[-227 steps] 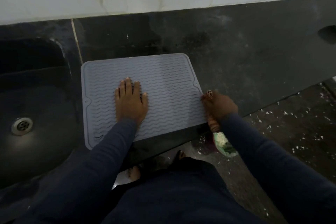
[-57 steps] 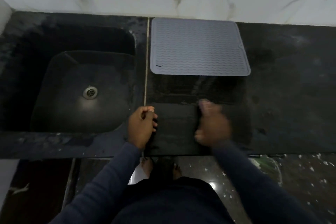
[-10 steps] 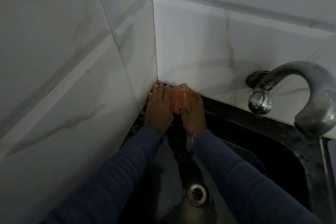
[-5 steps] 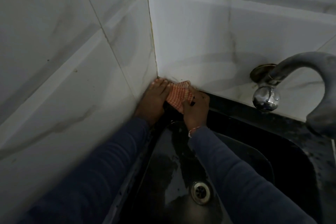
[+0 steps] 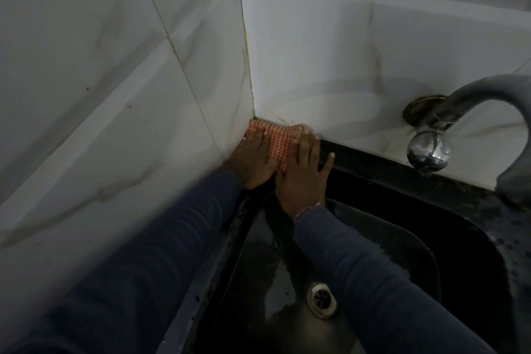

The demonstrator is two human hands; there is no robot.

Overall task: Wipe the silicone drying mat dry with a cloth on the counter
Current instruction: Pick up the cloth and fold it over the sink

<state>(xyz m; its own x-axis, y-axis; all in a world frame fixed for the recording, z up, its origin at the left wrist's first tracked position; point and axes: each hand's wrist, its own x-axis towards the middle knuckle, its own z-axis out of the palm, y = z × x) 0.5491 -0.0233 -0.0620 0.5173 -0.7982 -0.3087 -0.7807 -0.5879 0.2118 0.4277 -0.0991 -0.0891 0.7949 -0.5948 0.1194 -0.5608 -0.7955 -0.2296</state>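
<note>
Small orange-and-white checked cloth (image 5: 278, 143) sits in the far left corner of the black stone desk (image 5: 373, 159), jammed against the joint where the two white marble-tiled walls (image 5: 115, 66) meet. It lies flat on the narrow desk strip behind the black sink (image 5: 416, 244), not in the basin.

Left hand (image 5: 254, 164): flat, palm down, fingers straight and together, pressing the left part of the cloth. Its outer edge runs along the left wall. Grips nothing.

Right hand (image 5: 301, 178): flat, palm down, fingers straight and slightly spread, pressing the right part of the cloth. Its outermost finger is off the cloth, over the bare desk strip. Also no grip.

The hands lie side by side and touch or nearly touch at the thumbs; a strip of cloth shows between them and past the fingertips.

Both forearms in dark blue sleeves (image 5: 172, 238) reach across the sink's left side. Thin light thread band (image 5: 307, 208) on the right wrist.

Sink floor looks wet, with a round metal drain (image 5: 321, 299) near its middle. Curved grey metal tap (image 5: 488, 92) with a chrome round end (image 5: 428, 152) comes off the back wall at the right, well apart from the hands.
</note>
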